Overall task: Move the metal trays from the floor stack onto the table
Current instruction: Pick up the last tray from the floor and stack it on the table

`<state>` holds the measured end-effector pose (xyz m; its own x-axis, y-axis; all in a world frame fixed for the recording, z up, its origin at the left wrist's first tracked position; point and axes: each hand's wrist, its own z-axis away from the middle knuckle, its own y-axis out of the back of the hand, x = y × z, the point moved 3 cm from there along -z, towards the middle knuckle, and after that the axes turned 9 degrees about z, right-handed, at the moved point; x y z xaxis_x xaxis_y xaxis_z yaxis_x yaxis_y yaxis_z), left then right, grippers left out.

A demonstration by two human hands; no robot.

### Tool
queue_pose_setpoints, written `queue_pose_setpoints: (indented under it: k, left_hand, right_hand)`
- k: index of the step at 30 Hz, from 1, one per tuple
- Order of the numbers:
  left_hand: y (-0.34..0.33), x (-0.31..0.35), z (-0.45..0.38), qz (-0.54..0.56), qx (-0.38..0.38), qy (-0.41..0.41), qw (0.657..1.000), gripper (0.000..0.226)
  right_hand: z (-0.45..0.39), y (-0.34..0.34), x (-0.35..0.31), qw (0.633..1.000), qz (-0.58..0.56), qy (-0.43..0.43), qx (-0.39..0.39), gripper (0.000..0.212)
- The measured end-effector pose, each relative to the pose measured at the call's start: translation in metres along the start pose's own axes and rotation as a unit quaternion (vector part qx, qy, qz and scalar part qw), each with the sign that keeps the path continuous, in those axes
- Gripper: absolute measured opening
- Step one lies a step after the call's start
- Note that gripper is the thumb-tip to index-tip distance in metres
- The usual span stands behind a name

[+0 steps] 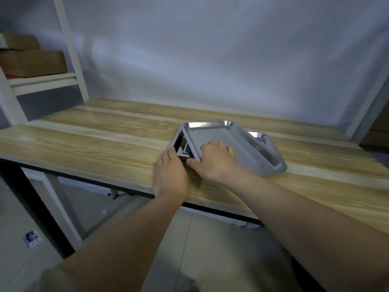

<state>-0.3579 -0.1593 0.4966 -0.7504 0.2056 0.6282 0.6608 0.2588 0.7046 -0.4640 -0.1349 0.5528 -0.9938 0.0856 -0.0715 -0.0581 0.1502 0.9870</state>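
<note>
A shiny metal tray (pixel 219 131) lies skewed on top of another metal tray (pixel 271 152) on the wooden table (pixel 94 140), right of centre. My right hand (pixel 214 161) grips the top tray's near left corner, fingers over its rim. My left hand (pixel 171 173) sits just left of it, fingertips touching the lower tray's near left corner (pixel 179 144). The floor stack is out of view.
A white shelf frame (pixel 69 53) with brown cardboard boxes (pixel 31 62) stands at the back left. A white sheet hangs behind the table. The tiled floor (pixel 200 239) shows below the table's front edge, with a small packet (pixel 31 239) at the left.
</note>
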Motion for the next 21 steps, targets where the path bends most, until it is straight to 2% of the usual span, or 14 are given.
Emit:
queue_pose_setpoints:
  k: [7, 9, 14, 21]
  left_hand:
    - [0.002, -0.001, 0.003, 0.029, 0.011, -0.009, 0.999, 0.075]
    - [0.003, 0.0, 0.004, 0.035, 0.009, -0.005, 0.999, 0.078]
    - [0.004, 0.002, 0.005, 0.038, 0.022, -0.012, 0.999, 0.084]
    - [0.003, 0.003, 0.003, -0.043, 0.017, -0.075, 0.996, 0.079]
  right_hand:
    - [0.0, 0.001, 0.007, 0.999, 0.017, 0.009, -0.029, 0.012]
    - [0.005, 0.002, 0.018, 0.999, 0.015, 0.018, -0.036, 0.015]
    - [0.018, 0.01, 0.045, 0.999, 0.024, 0.009, -0.039, 0.039]
    - [0.025, 0.018, 0.08, 0.999, 0.027, -0.029, -0.036, 0.045]
